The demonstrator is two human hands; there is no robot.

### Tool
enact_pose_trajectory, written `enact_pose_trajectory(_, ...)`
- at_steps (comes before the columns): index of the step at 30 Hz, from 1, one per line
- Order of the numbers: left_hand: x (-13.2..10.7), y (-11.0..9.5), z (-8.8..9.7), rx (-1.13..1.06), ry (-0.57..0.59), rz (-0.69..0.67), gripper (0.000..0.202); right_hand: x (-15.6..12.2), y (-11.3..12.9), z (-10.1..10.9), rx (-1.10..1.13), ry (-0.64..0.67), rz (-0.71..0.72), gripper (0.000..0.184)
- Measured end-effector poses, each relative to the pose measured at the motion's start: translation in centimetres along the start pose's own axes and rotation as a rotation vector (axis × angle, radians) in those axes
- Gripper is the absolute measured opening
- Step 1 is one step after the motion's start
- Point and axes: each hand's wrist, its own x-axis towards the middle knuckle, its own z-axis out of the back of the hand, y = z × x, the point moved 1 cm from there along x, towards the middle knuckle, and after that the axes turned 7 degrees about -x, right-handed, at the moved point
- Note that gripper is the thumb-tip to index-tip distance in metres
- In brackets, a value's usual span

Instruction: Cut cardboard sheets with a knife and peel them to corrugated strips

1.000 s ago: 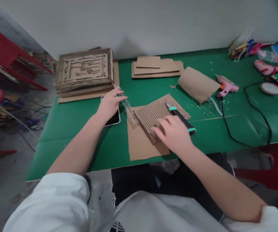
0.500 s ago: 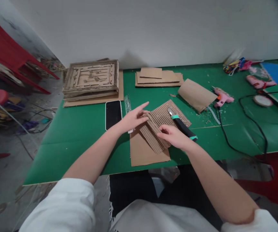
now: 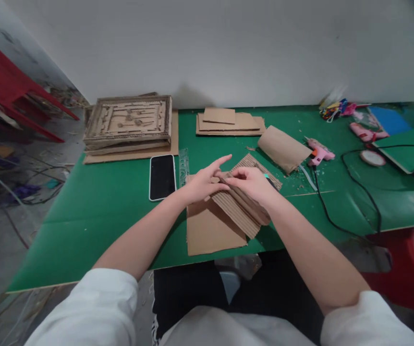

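Both my hands meet over corrugated cardboard (image 3: 238, 214) whose ridges are exposed. My left hand (image 3: 207, 184) grips its upper left end between thumb and fingers, with the index finger stretched outward. Close beside it, my right hand (image 3: 252, 186) pinches the upper edge, where a narrow strip stands raised. Under these lies a plain flat cardboard sheet (image 3: 212, 235). Another ridged piece (image 3: 246, 162) shows behind my hands. My right hand mostly covers the utility knife (image 3: 272, 182); only a bit of its black and teal body is visible.
Left of my hands are a phone (image 3: 162, 178) and a clear ruler (image 3: 183, 166). Behind stand a decorated cardboard box (image 3: 129, 120) and stacked cardboard pieces (image 3: 228, 124). Rightward lie a curled cardboard piece (image 3: 284, 148), a pink glue gun (image 3: 320, 152) with black cable, and a tape roll (image 3: 372, 157).
My right hand has moved up and left along the corrugated cardboard to its upper edge, now close to my left hand. It now covers most of the utility knife. The view has shifted slightly.
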Motion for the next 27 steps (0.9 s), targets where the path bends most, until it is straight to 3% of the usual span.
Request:
enact_pose_trajectory(5, 0.0, 0.8, -0.2, -0.084, 0.01, 0.031, 0.066, -0.1, -0.9, -0.2, 0.142, 0.063, -0.067, 0.021)
enact_pose_trajectory(14, 0.2, 1.1, -0.5, -0.133, 0.035, 0.083, 0.041, -0.4, -1.1, -0.6, 0.149, 0.063, -0.047, 0.02)
enact_pose_trajectory(21, -0.1, 1.8, -1.1, -0.295, 0.072, 0.096, 0.047, 0.0, -0.4, -0.5, -0.101, 0.05, -0.029, 0.03)
enact_pose_trajectory(27, -0.1, 1.8, -1.4, -0.326, 0.076, 0.114, 0.049, -0.1, -1.5, -0.7, 0.025, 0.135, -0.064, 0.024)
